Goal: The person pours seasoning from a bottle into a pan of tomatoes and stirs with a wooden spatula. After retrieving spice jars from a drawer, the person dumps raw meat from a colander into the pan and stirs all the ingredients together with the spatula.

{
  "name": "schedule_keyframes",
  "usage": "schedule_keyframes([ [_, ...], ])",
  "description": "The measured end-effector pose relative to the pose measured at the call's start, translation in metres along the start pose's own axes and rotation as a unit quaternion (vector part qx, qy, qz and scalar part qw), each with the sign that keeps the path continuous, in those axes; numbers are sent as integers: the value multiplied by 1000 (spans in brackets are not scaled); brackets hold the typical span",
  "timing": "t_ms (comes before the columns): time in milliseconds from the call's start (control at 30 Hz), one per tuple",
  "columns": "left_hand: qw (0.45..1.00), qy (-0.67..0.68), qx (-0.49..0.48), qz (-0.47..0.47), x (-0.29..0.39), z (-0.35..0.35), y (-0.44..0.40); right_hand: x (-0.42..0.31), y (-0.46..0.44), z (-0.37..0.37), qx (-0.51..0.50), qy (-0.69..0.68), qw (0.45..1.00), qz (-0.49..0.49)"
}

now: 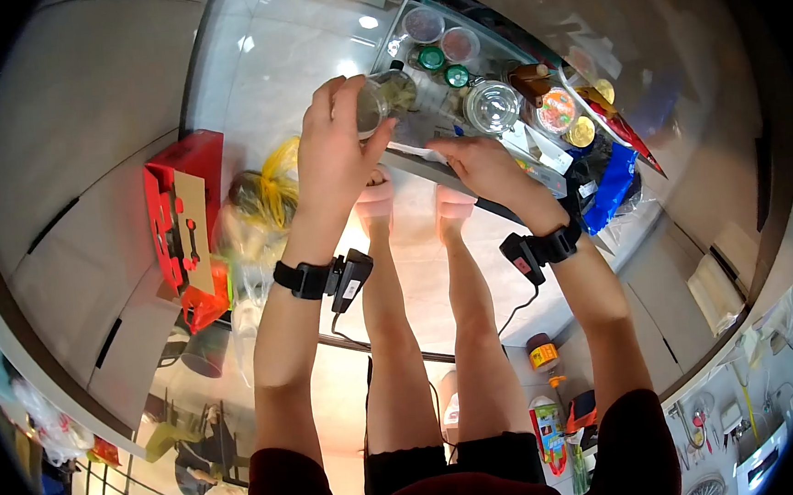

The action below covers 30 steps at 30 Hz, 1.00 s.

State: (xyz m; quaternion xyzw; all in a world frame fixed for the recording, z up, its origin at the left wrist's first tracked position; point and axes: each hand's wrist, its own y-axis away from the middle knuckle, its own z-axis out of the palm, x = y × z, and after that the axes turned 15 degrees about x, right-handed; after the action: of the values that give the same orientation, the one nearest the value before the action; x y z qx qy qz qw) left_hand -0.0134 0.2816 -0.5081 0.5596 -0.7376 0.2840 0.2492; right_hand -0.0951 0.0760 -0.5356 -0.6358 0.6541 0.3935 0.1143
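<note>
My left hand [332, 146] is closed around a clear round jar [371, 109] at the left front corner of an open drawer [423, 165]. Just behind that jar lies a clear bottle with a dark cap [397, 89], partly covered by it. My right hand [488, 169] grips the drawer's front edge, its fingertips partly hidden. Close to its fingers are a glass clip-top jar [492, 107] and a white paper packet [548, 149]. Farther back in the drawer stand green-lidded jars [431, 57] and round clear tubs [460, 44].
A red box [178, 217] and a plastic bag with yellow ties [273, 187] stand on the left. Blue packaging [611, 186] sits at the drawer's right end. My feet in pink slippers [454, 201] are below the drawer. A bottle with a yellow label [543, 355] stands at lower right.
</note>
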Motion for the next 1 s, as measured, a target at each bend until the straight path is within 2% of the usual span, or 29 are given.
schedule_keyframes([
  [67, 1000, 7, -9, -3, 1, 10, 0, -5, -2, -3, -11, 1, 1000, -5],
  [133, 998, 33, -31, 36, 0, 26, -1, 0, 2, -2, -19, 6, 1000, -8],
  [200, 997, 48, -51, 42, -8, 51, 6, 16, 9, 8, 25, -29, 997, -60],
  [267, 991, 25, -103, 86, -9, 71, 11, 21, 12, 2, 46, -48, 996, -65],
  [333, 990, 23, -116, 81, -7, 81, 6, 22, 13, -15, 71, -90, 982, 148],
  [367, 988, 17, -129, 86, -8, 85, 3, 43, 14, -11, 87, -85, 968, 218],
  [400, 986, 11, -143, 89, -8, 89, 2, 59, 16, -8, 85, -83, 969, 217],
  [467, 985, 29, -152, 78, -13, 99, 4, 84, 17, -4, 251, 125, 956, 80],
  [500, 983, 46, -165, 71, -15, 102, 6, 92, 17, -4, 208, 131, 963, 111],
  [533, 983, 45, -164, 70, -17, 105, 9, 99, 15, -1, 206, 130, 964, 109],
  [600, 985, -8, -131, 109, -20, 108, 16, 116, 12, 12, 185, 69, 960, 197],
  [633, 985, -9, -131, 108, -19, 107, 17, 137, 10, 24, 183, 69, 961, 197],
  [667, 987, -5, -132, 90, -19, 104, 16, 164, 8, 41, 224, -24, 961, 159],
  [700, 988, -1, -133, 74, -18, 102, 17, 159, 3, 41, 263, -118, 950, 121],
  [733, 988, -2, -133, 73, -16, 100, 17, 154, 4, 37, 262, -118, 950, 121],
  [800, 989, -28, -125, 75, -14, 98, 19, 142, 7, 25, 164, -330, 881, 298],
  [933, 988, -37, -114, 96, -7, 99, 25, 151, 9, 26, 120, -320, 885, 315],
  [1000, 989, -43, -107, 97, 0, 100, 27, 152, 12, 23, 59, -293, 872, 387],
])
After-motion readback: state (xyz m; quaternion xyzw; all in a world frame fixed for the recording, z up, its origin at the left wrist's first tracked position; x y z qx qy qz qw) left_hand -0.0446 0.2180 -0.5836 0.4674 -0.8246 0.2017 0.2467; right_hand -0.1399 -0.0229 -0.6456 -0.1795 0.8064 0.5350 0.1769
